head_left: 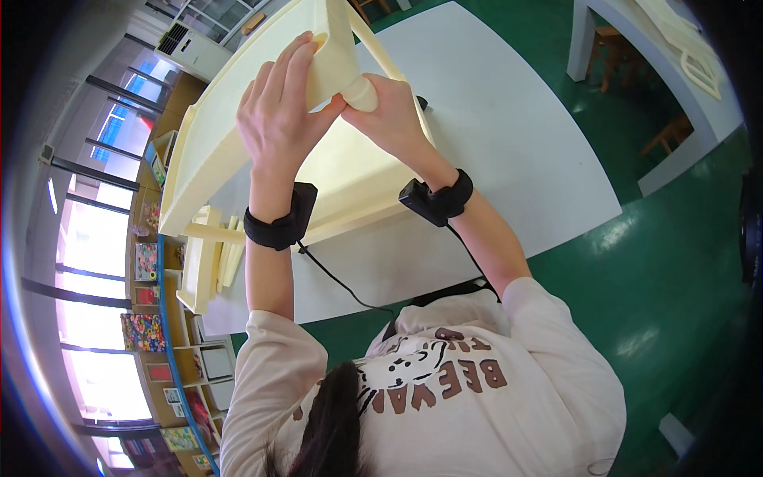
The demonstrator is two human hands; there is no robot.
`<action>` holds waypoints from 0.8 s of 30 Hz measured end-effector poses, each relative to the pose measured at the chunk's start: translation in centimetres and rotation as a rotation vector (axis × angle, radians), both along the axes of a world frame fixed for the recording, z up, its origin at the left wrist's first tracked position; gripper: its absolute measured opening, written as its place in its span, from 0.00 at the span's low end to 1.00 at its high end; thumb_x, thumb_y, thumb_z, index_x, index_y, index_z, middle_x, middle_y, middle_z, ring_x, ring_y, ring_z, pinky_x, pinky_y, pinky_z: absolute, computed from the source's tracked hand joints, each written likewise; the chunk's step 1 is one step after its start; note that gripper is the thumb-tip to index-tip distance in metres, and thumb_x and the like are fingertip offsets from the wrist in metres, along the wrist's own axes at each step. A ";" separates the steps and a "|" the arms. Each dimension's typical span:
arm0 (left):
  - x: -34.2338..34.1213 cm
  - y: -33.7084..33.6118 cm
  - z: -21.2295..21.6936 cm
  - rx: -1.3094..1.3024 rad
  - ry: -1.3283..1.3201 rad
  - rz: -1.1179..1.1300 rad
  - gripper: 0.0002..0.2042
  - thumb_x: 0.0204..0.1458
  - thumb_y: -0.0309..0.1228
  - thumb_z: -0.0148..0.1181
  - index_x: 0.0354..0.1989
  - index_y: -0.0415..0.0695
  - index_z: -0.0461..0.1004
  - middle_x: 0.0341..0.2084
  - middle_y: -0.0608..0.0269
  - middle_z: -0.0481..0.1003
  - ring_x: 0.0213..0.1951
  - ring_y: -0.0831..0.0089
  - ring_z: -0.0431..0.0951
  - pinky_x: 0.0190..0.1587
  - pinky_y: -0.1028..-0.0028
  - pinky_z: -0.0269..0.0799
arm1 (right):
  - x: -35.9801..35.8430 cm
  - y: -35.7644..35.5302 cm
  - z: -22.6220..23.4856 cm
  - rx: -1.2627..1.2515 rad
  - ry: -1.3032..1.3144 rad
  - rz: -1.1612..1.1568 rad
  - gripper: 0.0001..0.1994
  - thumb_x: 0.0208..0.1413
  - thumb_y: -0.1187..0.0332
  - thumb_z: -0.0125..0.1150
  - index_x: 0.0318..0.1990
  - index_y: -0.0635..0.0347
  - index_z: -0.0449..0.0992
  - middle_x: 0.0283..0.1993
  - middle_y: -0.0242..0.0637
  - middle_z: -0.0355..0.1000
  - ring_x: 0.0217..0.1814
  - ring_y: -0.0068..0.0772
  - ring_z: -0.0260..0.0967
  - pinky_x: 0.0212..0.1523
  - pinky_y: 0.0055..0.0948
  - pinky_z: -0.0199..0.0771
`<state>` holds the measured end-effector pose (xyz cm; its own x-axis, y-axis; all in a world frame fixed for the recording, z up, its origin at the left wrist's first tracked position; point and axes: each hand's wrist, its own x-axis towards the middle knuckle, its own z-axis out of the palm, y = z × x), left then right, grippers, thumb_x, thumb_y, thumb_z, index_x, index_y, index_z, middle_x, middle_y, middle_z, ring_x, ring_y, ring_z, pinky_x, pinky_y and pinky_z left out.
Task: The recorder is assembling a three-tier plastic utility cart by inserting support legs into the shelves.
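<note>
A cream plastic rack with shelf trays stands on the table in front of me. Its raised upper shelf tilts across the upper left, over a lower shelf. My left hand grips the near right corner of the upper shelf, fingertips at an opening in its edge. Just below that corner, my right hand wraps round a cream post with a rounded end. Both thumbs meet at this joint. Whether the post is seated in the corner I cannot tell. Black bands with small boxes sit on both wrists.
The rack rests on a light grey table. Loose cream strips and a cream panel lie at its left end. Another grey table stands at the far right. Shelving lines the left wall. Black cables hang from my wrists.
</note>
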<state>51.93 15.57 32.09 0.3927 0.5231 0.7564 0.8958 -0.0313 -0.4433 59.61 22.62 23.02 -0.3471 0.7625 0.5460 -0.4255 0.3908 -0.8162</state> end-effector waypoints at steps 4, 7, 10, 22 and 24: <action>0.2 -0.1 0.1 -0.010 -0.007 0.019 0.25 0.23 0.28 0.66 0.37 0.45 0.68 0.38 0.68 0.72 0.30 0.70 0.73 0.31 0.78 0.70 | 0.1 0.1 -0.1 0.004 0.015 0.019 0.09 0.34 0.70 0.57 0.21 0.67 0.68 0.18 0.45 0.67 0.19 0.40 0.66 0.23 0.29 0.64; 0.0 0.3 0.1 0.015 0.001 -0.044 0.24 0.20 0.25 0.64 0.34 0.45 0.68 0.38 0.70 0.72 0.26 0.75 0.71 0.27 0.81 0.68 | 0.4 0.2 -0.1 -0.026 0.008 0.059 0.08 0.34 0.70 0.56 0.21 0.67 0.68 0.17 0.45 0.67 0.19 0.40 0.65 0.22 0.29 0.64; -0.2 0.2 0.1 0.014 0.039 0.008 0.24 0.21 0.21 0.60 0.36 0.45 0.67 0.39 0.70 0.72 0.26 0.74 0.71 0.27 0.80 0.68 | 0.3 0.0 0.0 -0.024 -0.028 0.083 0.08 0.34 0.70 0.54 0.21 0.67 0.68 0.18 0.46 0.67 0.19 0.43 0.65 0.22 0.31 0.64; 1.1 -1.2 0.1 -0.227 -0.078 -0.105 0.33 0.21 0.22 0.52 0.48 0.44 0.62 0.42 0.61 0.69 0.33 0.66 0.69 0.33 0.72 0.66 | 0.1 0.1 0.3 0.043 -0.077 0.002 0.10 0.33 0.68 0.53 0.22 0.68 0.69 0.17 0.49 0.66 0.20 0.47 0.65 0.24 0.32 0.66; 1.4 -1.3 0.0 -0.249 -0.116 -0.131 0.34 0.21 0.24 0.53 0.49 0.44 0.62 0.41 0.61 0.70 0.35 0.65 0.69 0.35 0.70 0.65 | 0.5 0.0 0.4 0.046 -0.052 0.055 0.10 0.33 0.69 0.53 0.22 0.68 0.69 0.16 0.45 0.66 0.18 0.40 0.66 0.22 0.28 0.65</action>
